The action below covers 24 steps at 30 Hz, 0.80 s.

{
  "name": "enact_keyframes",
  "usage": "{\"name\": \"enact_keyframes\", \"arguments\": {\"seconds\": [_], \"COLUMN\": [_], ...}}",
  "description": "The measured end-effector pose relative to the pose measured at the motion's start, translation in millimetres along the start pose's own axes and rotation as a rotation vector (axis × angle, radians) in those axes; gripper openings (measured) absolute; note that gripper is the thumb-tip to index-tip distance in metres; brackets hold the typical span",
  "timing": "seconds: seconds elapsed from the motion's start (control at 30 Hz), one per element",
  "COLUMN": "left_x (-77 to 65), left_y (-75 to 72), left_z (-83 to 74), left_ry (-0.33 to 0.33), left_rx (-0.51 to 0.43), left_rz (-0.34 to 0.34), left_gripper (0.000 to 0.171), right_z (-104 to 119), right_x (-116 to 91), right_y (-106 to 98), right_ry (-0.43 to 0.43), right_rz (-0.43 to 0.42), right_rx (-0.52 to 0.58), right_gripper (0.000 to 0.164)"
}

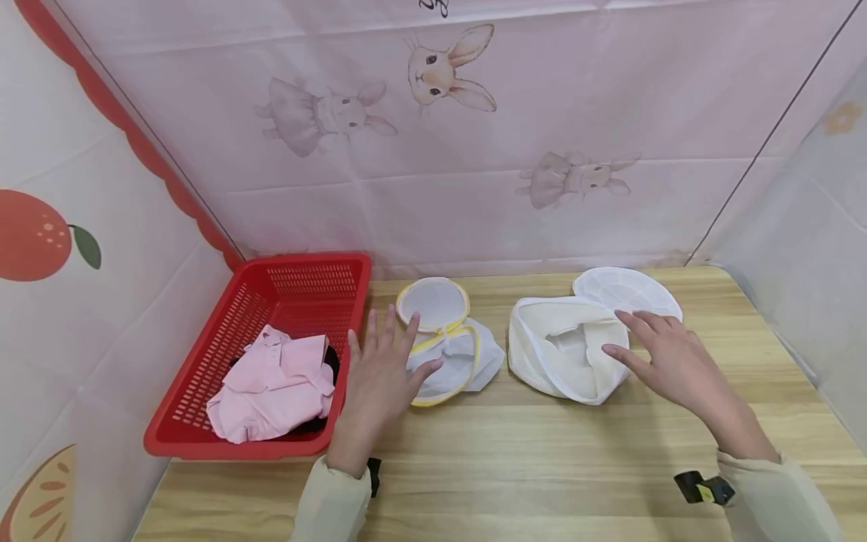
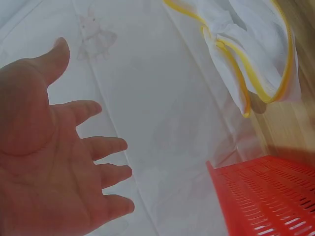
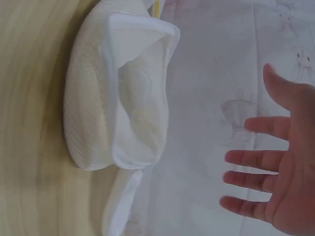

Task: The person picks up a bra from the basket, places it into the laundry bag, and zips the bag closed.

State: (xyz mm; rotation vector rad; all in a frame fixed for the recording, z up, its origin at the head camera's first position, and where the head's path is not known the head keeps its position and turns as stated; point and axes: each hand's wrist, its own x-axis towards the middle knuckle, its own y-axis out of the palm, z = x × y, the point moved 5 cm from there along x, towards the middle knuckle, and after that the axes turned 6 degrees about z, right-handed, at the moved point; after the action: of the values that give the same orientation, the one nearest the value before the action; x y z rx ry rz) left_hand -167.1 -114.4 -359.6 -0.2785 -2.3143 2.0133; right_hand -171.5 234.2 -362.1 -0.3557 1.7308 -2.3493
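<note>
My left hand (image 1: 381,376) hovers between the red basket and a small white mesh laundry bag (image 1: 443,369) with yellow zipper trim, its round lid (image 1: 433,302) flipped back. Fingers are spread and hold nothing. On the right, my right hand (image 1: 677,365) hangs beside a cream mesh laundry bag (image 1: 535,354) with a white rim, which gapes toward me. That hand is also empty, fingers extended. Behind it lies the bag's round white lid (image 1: 626,290), partly covered by the fingers. Both wrist views show each palm apart from the bags.
A red plastic basket (image 1: 196,384) stands at the left with a folded pink garment (image 1: 271,388) and something black under it. The wooden table (image 1: 542,474) meets a pink rabbit-print backdrop (image 1: 440,211) behind, with printed sheets at both sides.
</note>
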Motion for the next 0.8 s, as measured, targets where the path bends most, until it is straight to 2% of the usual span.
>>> {"name": "enact_keyframes", "arguments": {"seconds": [0.17, 0.23, 0.53, 0.8], "left_x": [-0.1, -1.2, -11.7, -25.0], "left_y": [0.3, -0.7, -9.8, -16.2], "left_z": [4.5, 6.5, 18.6, 38.3], "left_ry": [-0.004, 0.002, 0.032, -0.034], "left_rx": [-0.028, -0.044, -0.127, -0.183], "left_rz": [0.008, -0.004, -0.110, -0.131], "left_gripper": [0.074, 0.074, 0.060, 0.057], "right_z": [-13, -21, -46, -58], "right_x": [5, 6, 2, 1], "right_y": [8, 13, 52, 75], "right_ry": [0.049, 0.080, 0.269, 0.366], "right_rz": [-0.011, -0.006, 0.221, 0.246], "right_rx": [0.138, 0.192, 0.393, 0.521], "right_gripper": [0.030, 0.023, 0.032, 0.038]}}
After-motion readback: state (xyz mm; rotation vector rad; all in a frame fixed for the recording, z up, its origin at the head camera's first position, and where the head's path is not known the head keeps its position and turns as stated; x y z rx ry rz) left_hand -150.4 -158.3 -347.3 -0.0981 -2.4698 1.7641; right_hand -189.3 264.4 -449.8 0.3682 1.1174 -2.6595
